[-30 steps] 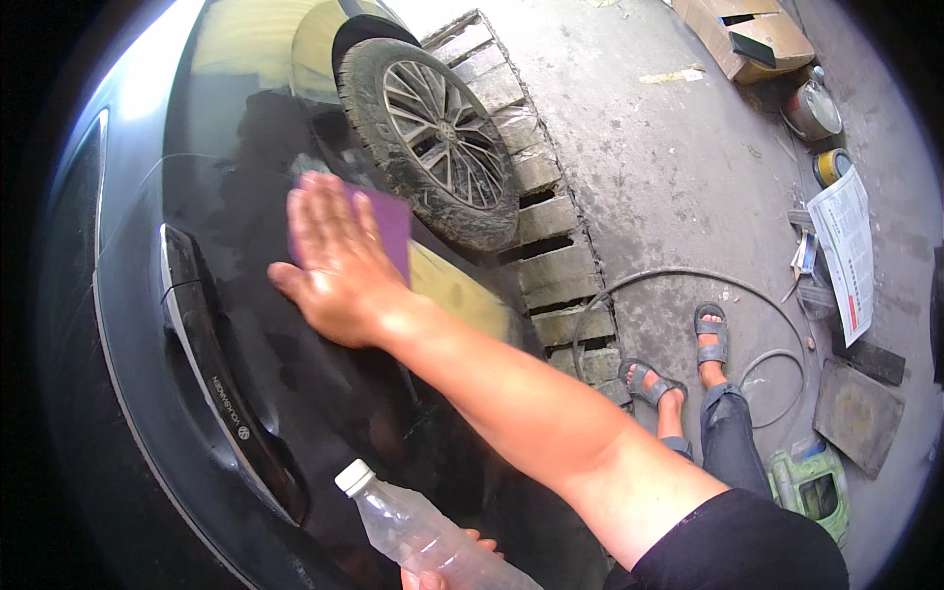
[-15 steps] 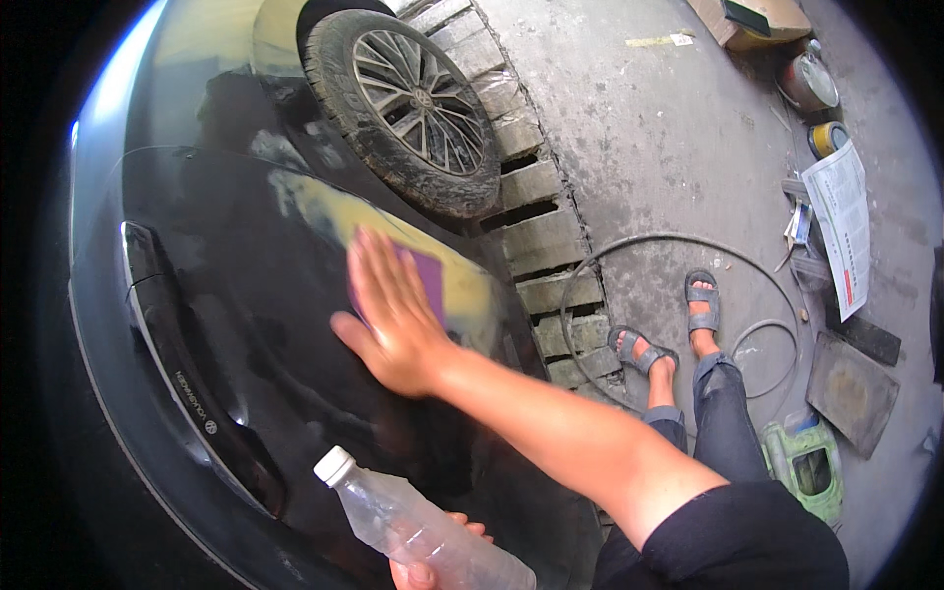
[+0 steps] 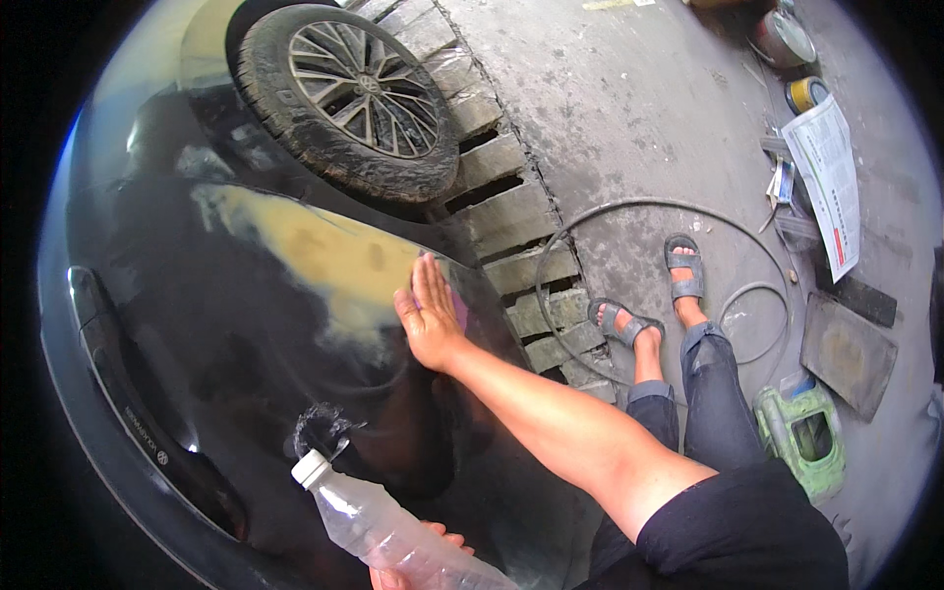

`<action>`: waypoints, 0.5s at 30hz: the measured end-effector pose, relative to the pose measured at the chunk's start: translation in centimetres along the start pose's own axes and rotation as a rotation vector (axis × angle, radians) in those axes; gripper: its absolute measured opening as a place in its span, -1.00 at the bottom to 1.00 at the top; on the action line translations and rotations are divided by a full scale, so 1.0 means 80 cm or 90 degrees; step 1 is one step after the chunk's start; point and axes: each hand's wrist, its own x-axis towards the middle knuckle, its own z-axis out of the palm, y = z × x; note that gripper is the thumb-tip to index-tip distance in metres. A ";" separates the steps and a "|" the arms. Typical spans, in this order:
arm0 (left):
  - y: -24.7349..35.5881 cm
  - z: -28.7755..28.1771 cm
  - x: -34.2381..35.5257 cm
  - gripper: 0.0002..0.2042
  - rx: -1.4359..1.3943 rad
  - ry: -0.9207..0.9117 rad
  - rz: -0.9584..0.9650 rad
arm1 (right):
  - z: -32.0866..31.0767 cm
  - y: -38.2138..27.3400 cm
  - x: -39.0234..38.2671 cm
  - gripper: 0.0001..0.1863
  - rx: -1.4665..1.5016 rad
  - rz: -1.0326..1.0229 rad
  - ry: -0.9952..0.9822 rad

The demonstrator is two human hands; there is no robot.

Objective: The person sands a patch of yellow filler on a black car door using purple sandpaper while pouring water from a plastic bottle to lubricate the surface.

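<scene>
My right hand (image 3: 428, 320) lies flat, fingers straight, on a black car panel (image 3: 226, 393). It presses a purple sheet (image 3: 459, 307) against the panel, and only a sliver of the sheet shows past the palm. The hand sits at the lower right end of a dull yellowish patch (image 3: 315, 251) on the panel. My left hand (image 3: 435, 537) at the bottom edge grips a clear plastic bottle (image 3: 379, 521) with a white cap, tilted toward the panel. Most of that hand is hidden behind the bottle.
A car wheel (image 3: 349, 98) stands above the panel beside a slatted drain grating (image 3: 511, 226). My sandalled feet (image 3: 654, 305) rest on concrete inside a looped hose (image 3: 629, 211). A green tool (image 3: 801, 438), a dark flat slab (image 3: 846, 354), a printed paper (image 3: 831, 182) and tape rolls lie to the right.
My right hand has slid the purple sheet to the right across the panel, over the yellowish patch toward its lower right end. The bottle stays in my left hand.
</scene>
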 end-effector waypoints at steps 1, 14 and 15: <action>0.001 -0.004 -0.001 -0.11 -0.002 0.000 -0.012 | 0.005 -0.005 -0.009 -0.18 -0.014 -0.016 -0.010; 0.000 0.005 -0.002 -0.04 0.033 0.038 -0.051 | 0.001 0.109 0.038 -0.14 0.067 0.173 0.016; -0.001 0.006 -0.001 -0.04 0.037 0.045 -0.042 | 0.001 0.108 0.038 -0.15 0.052 0.153 0.023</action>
